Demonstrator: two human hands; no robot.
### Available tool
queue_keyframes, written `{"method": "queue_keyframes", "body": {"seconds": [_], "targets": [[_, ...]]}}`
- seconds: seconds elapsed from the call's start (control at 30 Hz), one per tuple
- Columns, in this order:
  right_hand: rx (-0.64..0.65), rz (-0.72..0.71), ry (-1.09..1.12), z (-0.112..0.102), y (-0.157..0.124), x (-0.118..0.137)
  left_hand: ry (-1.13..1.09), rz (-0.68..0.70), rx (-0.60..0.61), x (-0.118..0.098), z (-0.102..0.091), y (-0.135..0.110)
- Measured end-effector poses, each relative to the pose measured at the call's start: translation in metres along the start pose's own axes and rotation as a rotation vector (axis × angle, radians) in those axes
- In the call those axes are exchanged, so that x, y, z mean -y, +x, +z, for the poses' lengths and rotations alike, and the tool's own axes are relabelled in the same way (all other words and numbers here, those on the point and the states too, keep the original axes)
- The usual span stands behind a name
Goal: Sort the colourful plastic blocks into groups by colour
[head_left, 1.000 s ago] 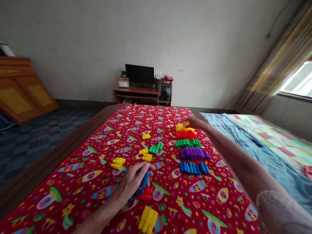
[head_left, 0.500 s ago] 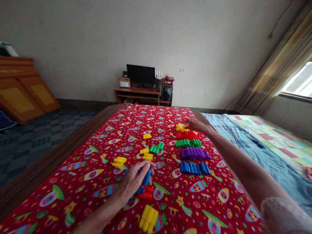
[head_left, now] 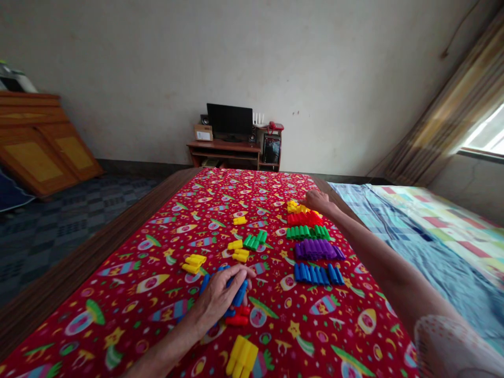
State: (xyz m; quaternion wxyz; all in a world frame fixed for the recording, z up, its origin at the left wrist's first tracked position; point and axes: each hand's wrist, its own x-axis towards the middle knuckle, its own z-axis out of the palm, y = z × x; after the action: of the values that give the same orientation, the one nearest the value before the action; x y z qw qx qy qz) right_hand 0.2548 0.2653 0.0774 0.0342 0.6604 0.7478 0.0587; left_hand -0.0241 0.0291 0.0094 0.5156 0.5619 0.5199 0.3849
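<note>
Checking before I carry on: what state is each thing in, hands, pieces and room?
Left hand: curled over blue pieces, grip unclear
Right hand: beside far yellow pieces, grip unclear
Red row: bunched
Green row: lying side by side
Purple row: bunched
Blue row: lying side by side
Monitor: screen dark
Cabinet: doors closed
Curtain: drawn aside, window partly uncovered

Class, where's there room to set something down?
Free cloth lies on the near side of the blue row, right of the nearest yellow cluster, and at the far end before the desk. Crowded: the right side's five colour rows, and around the left hand, with blue pieces and red pieces.
</note>
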Motion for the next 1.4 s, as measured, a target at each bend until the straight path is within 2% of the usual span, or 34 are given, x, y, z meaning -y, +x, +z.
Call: {"method": "queue_keyframes", "body": {"seconds": [0.33,0.53,0.63,0.77,1.0,1.2,1.4], "targets": [[0.087,0.038,0.019,-0.005,-0.002,0.017,0.032,0.023,0.027,0.007,-0.001,0.001],[0.055,0.074,0.046,-0.008,-0.001,0.018,0.049,0.026,0.029,0.006,-0.001,0.001],[-0.006,0.108,0.053,-0.013,0.004,0.01,0.069,0.025,0.032,0.008,-0.001,0.002],[-0.063,0.145,0.06,-0.015,0.019,-0.012,0.092,0.029,0.028,0.011,-0.001,0.001],[0.061,0.059,0.129,0.001,0.037,-0.049,0.123,0.021,0.058,0.02,-0.004,0.002],[0.061,-0.022,0.166,0.014,0.036,-0.053,0.133,0.036,0.045,0.019,-0.004,0.004],[0.051,-0.027,0.133,0.014,0.034,-0.053,0.142,0.021,0.046,0.016,-0.004,0.002]]}}
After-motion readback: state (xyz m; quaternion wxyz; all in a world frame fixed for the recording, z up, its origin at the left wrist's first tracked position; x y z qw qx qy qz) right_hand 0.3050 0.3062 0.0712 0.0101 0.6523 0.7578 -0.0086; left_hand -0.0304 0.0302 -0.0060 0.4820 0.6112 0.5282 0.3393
